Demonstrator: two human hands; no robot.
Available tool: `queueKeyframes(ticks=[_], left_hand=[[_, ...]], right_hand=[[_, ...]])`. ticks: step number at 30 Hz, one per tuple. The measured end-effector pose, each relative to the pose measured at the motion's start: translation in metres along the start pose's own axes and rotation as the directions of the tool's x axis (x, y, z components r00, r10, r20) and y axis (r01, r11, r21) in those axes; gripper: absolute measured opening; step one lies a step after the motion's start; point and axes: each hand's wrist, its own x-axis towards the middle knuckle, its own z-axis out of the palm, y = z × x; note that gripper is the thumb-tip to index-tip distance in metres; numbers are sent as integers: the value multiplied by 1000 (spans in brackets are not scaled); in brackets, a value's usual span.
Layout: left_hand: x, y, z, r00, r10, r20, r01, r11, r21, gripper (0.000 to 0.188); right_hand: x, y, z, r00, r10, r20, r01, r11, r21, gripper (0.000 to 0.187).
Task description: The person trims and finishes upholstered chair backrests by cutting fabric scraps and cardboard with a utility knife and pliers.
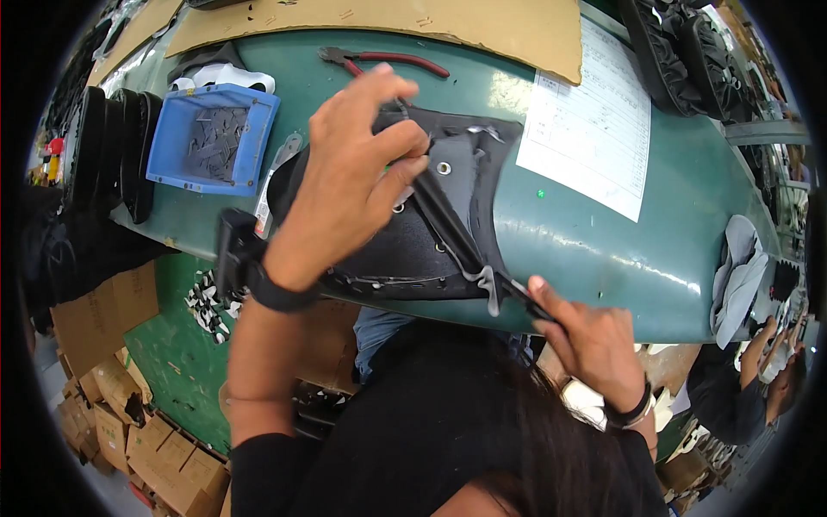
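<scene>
A black padded panel (388,246) with a dark cover and several metal eyelets lies at the near edge of the green table. Over its upper part, my left hand (349,164) is closed, thumb and fingers pinching one end of a long black fold (448,226) of the cover. That fold runs diagonally down to the panel's near right corner, where a grey scrap of fabric (491,289) sticks out. My right hand (590,345) is closed round a slim dark-handled tool (521,297). Its tip meets the fold near that corner; the tool's exact kind is unclear.
Red-handled cutting pliers (401,60) lie beyond the panel. A blue bin (159,155) of small grey pieces stands left, beside black padded parts (133,159). A printed sheet (586,129) and cardboard (388,21) lie farther back. Grey fabric pieces (736,276) rest at the right edge.
</scene>
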Motion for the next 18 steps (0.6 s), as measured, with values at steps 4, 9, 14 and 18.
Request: queueKeyframes(ticks=[4,9,14,18], left_hand=[[-13,6,-12,925,-230,301,173,964,204,8],[-14,36,-23,972,-62,225,94,986,-136,13],[14,52,2,870,41,491,391,549,-739,14],[-4,2,-12,841,-534,-85,-201,-163,-966,22]], right_hand=[[24,29,-25,999,-53,-4,52,991,-122,53],[47,50,-44,977,-153,149,167,982,-91,44],[51,44,-49,952,-173,251,228,951,-207,50],[15,35,-19,987,-12,162,21,998,-56,60]])
